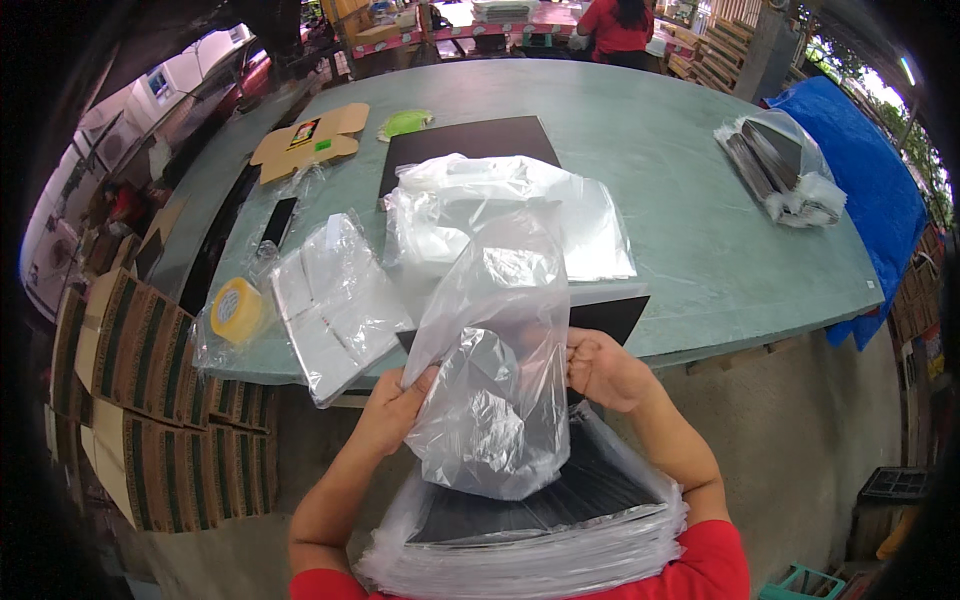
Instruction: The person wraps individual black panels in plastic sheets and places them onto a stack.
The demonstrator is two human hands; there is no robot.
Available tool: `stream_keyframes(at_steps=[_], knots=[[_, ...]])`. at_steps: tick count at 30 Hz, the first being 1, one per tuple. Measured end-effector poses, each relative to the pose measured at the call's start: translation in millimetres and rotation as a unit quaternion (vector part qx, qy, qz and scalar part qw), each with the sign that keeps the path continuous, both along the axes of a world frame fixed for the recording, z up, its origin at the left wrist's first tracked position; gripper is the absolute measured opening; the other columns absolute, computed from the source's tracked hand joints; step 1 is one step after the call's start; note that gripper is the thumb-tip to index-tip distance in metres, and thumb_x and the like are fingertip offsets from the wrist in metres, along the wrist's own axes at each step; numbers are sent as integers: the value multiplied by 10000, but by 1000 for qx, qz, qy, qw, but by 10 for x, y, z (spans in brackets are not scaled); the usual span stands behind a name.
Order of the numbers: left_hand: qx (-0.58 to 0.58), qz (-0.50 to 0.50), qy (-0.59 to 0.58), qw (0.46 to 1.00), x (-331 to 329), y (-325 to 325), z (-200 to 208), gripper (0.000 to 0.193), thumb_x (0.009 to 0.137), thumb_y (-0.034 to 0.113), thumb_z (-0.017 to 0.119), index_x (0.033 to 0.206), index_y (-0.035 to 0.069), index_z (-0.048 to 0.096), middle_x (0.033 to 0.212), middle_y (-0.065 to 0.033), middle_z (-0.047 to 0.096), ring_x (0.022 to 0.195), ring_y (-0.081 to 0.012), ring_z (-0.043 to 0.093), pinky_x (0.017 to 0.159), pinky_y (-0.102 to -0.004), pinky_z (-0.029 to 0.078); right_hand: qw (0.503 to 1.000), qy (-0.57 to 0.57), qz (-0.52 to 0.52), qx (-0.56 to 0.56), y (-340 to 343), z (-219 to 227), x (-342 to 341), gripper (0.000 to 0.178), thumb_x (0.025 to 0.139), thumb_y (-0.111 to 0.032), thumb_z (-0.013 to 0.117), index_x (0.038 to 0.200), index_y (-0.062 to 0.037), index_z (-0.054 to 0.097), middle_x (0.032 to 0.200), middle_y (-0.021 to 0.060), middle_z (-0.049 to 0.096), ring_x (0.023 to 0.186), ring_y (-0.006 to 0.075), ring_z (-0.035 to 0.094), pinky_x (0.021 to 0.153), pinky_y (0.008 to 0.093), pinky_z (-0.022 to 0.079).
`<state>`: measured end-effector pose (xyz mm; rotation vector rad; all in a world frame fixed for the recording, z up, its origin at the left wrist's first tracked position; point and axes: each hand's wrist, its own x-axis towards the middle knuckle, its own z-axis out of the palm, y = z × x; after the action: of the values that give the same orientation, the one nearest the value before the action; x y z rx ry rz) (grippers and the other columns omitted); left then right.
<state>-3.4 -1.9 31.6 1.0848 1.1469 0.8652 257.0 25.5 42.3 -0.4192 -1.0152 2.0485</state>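
A clear plastic bag point(495, 400) hangs upright between my hands at the table's near edge. My left hand point(398, 408) is closed on its left edge, thumb and fingers pinching the film. At the opposite edge, my right hand point(606, 370) has its fingers curled on the film, the tips partly hidden. Behind the bag lies a black sheet point(622, 317), its corners showing on both sides. Farther back a pile of clear plastic bags point(590, 225) rests on the table. Below my hands, close to my body, sits a thick stack of black sheets in clear bags point(540, 560).
Left on the green table point(680, 130) lie a wrapped white pack point(335, 300), a yellow tape roll point(236, 310), a flattened cardboard box point(300, 145) and a green item point(405, 123). A bagged bundle point(780, 170) lies right, near a blue tarp point(860, 170). Cartons point(170, 440) stand lower left.
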Motion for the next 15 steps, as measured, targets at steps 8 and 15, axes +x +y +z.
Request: stream_keyframes(at_steps=[8, 15], knots=[[-71, 78, -75, 992, -200, -164, -17, 327, 834, 289, 515, 941, -17, 554, 821, -32, 579, 713, -92, 544, 615, -227, 442, 977, -205, -53, 25, 61, -169, -118, 141, 753, -125, 616, 798, 6, 591, 735, 42, 591, 664, 86, 532, 606, 214, 426], [311, 142, 259, 903, -305, -146, -111, 262, 787, 230, 579, 877, -13, 548, 726, -28, 568, 619, -100, 518, 580, -255, 438, 987, -155, -40, 7, 10, -158, -215, 125, 751, -119, 620, 720, -9, 570, 691, 26, 571, 641, 85, 528, 581, 205, 422]])
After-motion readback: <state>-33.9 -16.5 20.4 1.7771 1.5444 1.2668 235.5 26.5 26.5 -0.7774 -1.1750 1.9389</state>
